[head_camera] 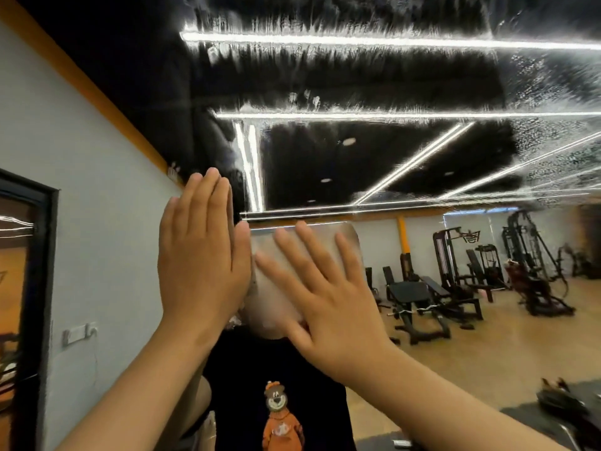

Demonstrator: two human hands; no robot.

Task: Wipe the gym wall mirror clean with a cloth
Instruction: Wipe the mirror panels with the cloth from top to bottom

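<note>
Mirror (357, 157) glass fills the head view, directly in front of the person. Cloth (323, 234), pale and flat, lies against the glass over the person's reflection. Right hand (331, 307) presses it there with fingers straight and spread, palm on the cloth, nothing gripped. The spread likely distributes pressure across the whole cloth. Left hand (201, 265) stands just left of the cloth, fingers straight and closed together, holding nothing. Whether it touches the glass or the cloth's edge cannot be determined; it probably braces the body. Above the cloth, smeared streaks (390, 102) cover the glass, so that area appears unfinished. Right of the cloth, the glass reflects gym machines (455, 281) clearly.
</note>
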